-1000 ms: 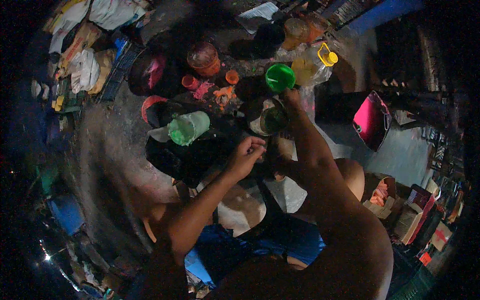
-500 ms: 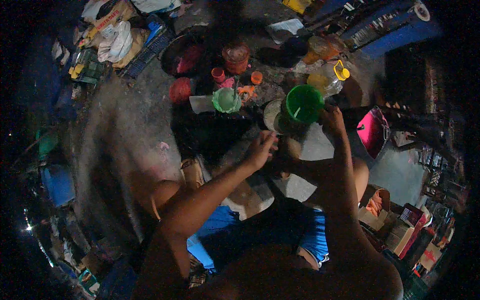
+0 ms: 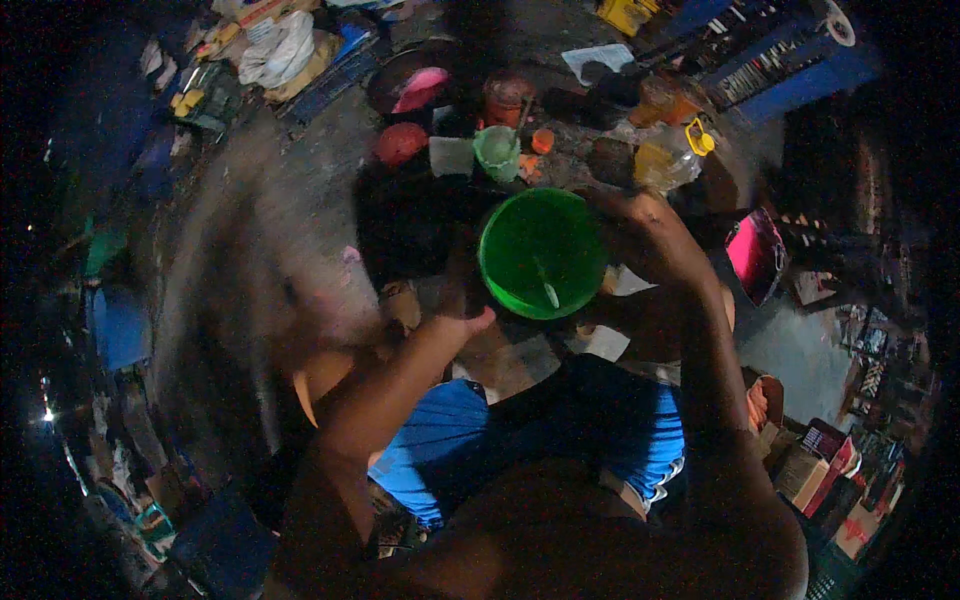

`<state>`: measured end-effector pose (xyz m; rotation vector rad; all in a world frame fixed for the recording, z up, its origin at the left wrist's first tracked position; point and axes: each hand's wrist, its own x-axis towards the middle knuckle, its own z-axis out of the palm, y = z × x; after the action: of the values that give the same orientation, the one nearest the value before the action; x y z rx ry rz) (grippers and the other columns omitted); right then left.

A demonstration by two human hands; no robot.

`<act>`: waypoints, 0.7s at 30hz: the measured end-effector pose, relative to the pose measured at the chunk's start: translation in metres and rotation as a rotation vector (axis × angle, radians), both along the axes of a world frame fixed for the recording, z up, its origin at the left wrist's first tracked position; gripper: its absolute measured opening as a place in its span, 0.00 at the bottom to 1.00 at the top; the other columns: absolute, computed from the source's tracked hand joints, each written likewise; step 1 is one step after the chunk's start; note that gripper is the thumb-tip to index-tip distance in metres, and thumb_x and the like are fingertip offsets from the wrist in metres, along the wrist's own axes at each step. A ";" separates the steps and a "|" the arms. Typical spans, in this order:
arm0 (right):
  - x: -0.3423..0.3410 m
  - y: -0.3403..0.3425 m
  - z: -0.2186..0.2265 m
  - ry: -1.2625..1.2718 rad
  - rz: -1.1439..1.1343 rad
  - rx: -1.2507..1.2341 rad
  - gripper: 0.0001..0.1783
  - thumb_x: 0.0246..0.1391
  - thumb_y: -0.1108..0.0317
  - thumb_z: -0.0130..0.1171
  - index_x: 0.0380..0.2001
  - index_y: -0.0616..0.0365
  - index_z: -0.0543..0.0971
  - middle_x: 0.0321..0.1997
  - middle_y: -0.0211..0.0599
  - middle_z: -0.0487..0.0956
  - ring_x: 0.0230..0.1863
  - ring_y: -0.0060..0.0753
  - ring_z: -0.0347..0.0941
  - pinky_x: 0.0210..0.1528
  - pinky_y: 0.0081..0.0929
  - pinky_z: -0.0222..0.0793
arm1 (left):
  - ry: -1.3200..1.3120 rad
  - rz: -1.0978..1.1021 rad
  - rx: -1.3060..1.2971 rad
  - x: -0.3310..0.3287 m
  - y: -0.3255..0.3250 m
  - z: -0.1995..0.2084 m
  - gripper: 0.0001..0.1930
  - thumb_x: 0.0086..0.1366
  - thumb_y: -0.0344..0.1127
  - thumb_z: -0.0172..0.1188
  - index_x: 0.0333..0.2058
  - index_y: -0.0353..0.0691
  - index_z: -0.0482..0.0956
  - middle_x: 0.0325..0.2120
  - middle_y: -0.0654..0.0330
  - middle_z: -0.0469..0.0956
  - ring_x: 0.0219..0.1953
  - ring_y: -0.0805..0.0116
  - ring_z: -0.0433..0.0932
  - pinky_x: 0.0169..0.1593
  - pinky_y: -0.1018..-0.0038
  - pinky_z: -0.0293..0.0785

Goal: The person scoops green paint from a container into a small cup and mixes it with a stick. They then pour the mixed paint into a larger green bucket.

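A round green plastic bucket (image 3: 520,262) is raised in front of me, its open mouth facing up toward me. A small pale streak shows inside it, a highlight or a thin object; I cannot tell which. My right hand (image 3: 640,215) holds the bucket at its right side, with the fingers partly in shadow. My left hand (image 3: 466,298) lies along the opposite wall, thumb low and the dark fingers curved around the side. Beyond the bucket stands a pale green tub (image 3: 497,153) with a stick-like handle in it, beside a small orange cup (image 3: 543,141).
A clear jug with a yellow cap (image 3: 672,163) stands at the far right of the bucket. Farther left are a red rounded thing (image 3: 402,144) and a dark basin (image 3: 385,85) with something pink. A pink container (image 3: 755,255) and cardboard boxes (image 3: 803,476) lie at my right.
The green bucket has come nearer to me and to the left, and looks larger. My left hand has moved from loosely curled fingers beside it to its left wall.
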<state>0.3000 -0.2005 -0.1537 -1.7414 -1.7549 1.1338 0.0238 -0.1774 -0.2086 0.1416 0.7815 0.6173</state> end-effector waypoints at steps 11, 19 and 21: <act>-0.110 0.069 -0.002 -0.106 -0.017 0.743 0.15 0.54 0.67 0.65 0.45 0.55 0.82 0.39 0.43 0.82 0.38 0.47 0.79 0.44 0.36 0.74 | -0.235 0.331 0.286 -0.083 0.057 -0.030 0.36 0.67 0.65 0.47 0.63 0.44 0.68 0.60 0.54 0.72 0.62 0.53 0.71 0.66 0.52 0.66; -0.170 0.072 -0.019 -0.673 0.265 0.387 0.13 0.44 0.62 0.66 0.35 0.50 0.85 0.32 0.44 0.83 0.33 0.48 0.81 0.36 0.43 0.78 | -0.107 0.466 0.354 -0.112 0.094 -0.037 0.32 0.67 0.62 0.49 0.59 0.43 0.72 0.56 0.53 0.76 0.56 0.51 0.75 0.61 0.52 0.70; -0.179 0.073 -0.025 -0.640 0.197 0.426 0.09 0.44 0.64 0.64 0.31 0.51 0.85 0.28 0.43 0.82 0.32 0.48 0.82 0.33 0.43 0.78 | -0.060 0.457 0.363 -0.107 0.095 -0.038 0.33 0.65 0.62 0.51 0.60 0.43 0.71 0.56 0.53 0.75 0.57 0.51 0.75 0.61 0.52 0.70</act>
<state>0.1212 -0.1271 -0.1785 -1.7882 -2.3584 0.2091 -0.0833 -0.0827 -0.2470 0.2792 0.6399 1.1911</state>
